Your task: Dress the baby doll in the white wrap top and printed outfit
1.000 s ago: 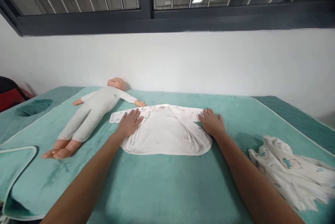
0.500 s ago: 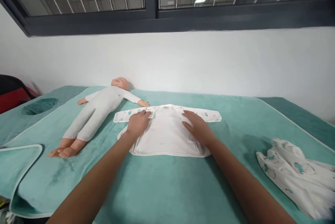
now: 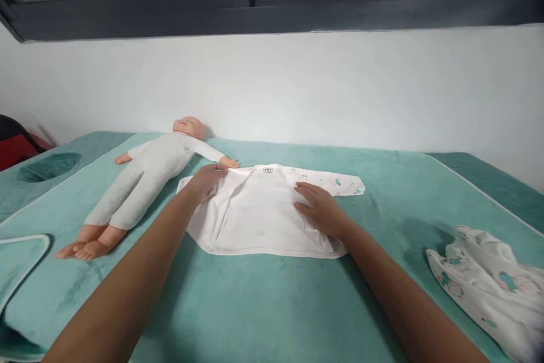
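Observation:
A white baby shirt (image 3: 263, 216) lies spread in front of me, its printed sleeve (image 3: 346, 183) stretched out to the right and its neck label facing up. My left hand (image 3: 207, 180) pinches the shirt's left front edge near the shoulder, drawing creases in the cloth; the fingertips are partly hidden. Flat on the right side of the shirt rests my right hand (image 3: 319, 208), fingers apart. Just beyond my left hand is a baby doll (image 3: 147, 179) in a white suit, lying on its back with one hand close to the shirt.
A teal cloth (image 3: 263, 306) covers the table. On the right lies a crumpled white printed garment (image 3: 493, 289). At the back, a white wall (image 3: 297, 91) rises to a dark window frame (image 3: 242, 15). A red and black object (image 3: 17, 145) stands far left.
My left hand has moved left, drawing the shirt's left front panel outward over the left sleeve. My right hand stays on the shirt. The view has tilted down slightly.

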A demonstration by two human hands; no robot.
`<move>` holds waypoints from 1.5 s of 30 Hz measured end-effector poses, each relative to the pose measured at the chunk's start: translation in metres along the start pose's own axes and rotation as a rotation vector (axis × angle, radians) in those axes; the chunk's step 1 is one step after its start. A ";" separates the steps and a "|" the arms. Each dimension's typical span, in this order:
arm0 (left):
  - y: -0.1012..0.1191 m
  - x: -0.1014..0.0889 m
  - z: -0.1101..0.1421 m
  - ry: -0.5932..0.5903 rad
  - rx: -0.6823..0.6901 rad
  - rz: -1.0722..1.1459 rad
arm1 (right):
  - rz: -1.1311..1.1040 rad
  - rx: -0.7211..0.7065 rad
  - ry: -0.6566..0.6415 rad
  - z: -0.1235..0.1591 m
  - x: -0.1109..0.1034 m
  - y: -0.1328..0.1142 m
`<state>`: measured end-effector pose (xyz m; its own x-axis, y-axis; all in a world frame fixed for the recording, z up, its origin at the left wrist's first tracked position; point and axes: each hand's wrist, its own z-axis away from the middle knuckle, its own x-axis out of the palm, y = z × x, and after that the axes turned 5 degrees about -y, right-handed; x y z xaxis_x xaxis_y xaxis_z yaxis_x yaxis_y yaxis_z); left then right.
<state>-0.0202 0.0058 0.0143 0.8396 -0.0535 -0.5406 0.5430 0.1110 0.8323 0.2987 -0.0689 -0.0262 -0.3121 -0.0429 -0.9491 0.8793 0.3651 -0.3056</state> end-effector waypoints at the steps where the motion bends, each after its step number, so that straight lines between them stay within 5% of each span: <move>1: 0.001 0.000 0.001 -0.005 -0.006 0.001 | 0.001 -0.003 0.003 0.000 0.001 0.001; 6: -0.007 -0.006 0.020 0.073 -0.015 -0.122 | 0.034 -0.032 0.047 0.004 0.001 0.004; 10: -0.022 -0.023 0.054 -0.017 -0.054 -0.195 | 0.066 -0.086 0.113 0.007 -0.004 -0.017; 15: -0.033 -0.036 0.092 -0.205 -0.068 0.158 | -0.155 -0.164 0.033 -0.015 0.009 -0.081; 20: -0.033 -0.033 0.120 -0.256 -0.048 0.475 | -0.284 -0.220 0.070 -0.065 0.040 -0.126; 23: -0.036 -0.035 0.131 -0.205 -0.102 0.361 | -0.171 -0.232 0.045 -0.083 0.052 -0.130; 27: -0.047 -0.037 0.136 -0.041 -0.123 -0.178 | -0.040 -0.237 0.016 -0.089 0.057 -0.128; 31: -0.056 -0.018 0.134 0.338 0.260 -0.620 | -0.009 -0.197 0.031 -0.095 0.059 -0.123; 34: -0.059 0.008 0.133 0.256 0.519 -0.737 | -0.032 -0.166 0.068 -0.107 0.060 -0.118; 37: -0.063 0.029 0.136 0.184 0.584 -0.778 | -0.061 -0.145 0.114 -0.123 0.057 -0.113; 40: -0.066 0.032 0.139 0.286 0.535 -0.716 | -0.101 -0.167 0.127 -0.138 0.052 -0.112; 43: -0.069 0.022 0.137 0.482 0.313 -0.542 | -0.156 -0.206 0.102 -0.148 0.049 -0.113; 45: -0.070 0.015 0.134 0.506 0.165 -0.419 | -0.198 -0.209 0.078 -0.151 0.048 -0.114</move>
<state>-0.0439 -0.1358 -0.0359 0.4688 0.4169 -0.7787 0.8500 0.0269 0.5262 0.1287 0.0281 -0.0253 -0.5042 -0.0634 -0.8613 0.7082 0.5404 -0.4544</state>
